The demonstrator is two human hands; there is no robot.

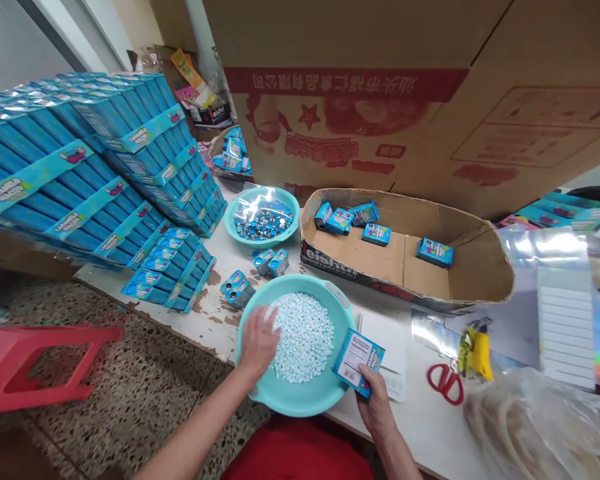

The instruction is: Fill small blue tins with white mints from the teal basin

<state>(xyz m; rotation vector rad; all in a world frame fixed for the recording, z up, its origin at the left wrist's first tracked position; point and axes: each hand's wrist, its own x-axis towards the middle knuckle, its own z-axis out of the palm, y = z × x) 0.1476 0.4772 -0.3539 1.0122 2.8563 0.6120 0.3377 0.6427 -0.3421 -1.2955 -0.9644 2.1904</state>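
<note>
A turquoise bowl [300, 402] holds a bed of small pale candies [305, 337]. Over the left side of these candies is my left hand [260, 339], its fingers bent and smeared by motion; whether it grips any candies is unclear. My right hand [376, 397] is closed on a blue candy box [359, 362] at the bowl's right rim, its printed panel facing up, thumb on top. Just beyond the bowl stand a few small blue boxes [238, 289] with dark round openings, and two more boxes [271, 263] close by.
Behind is a smaller turquoise bowl [263, 223] of shiny pieces. A cut cardboard tray [405, 267] holds several blue boxes. Stacked display packs [145, 140] rise at left. Red-handled scissors [445, 384], a yellow tool [481, 353] and a plastic bag [535, 427] lie right. A red stool [35, 367] stands left.
</note>
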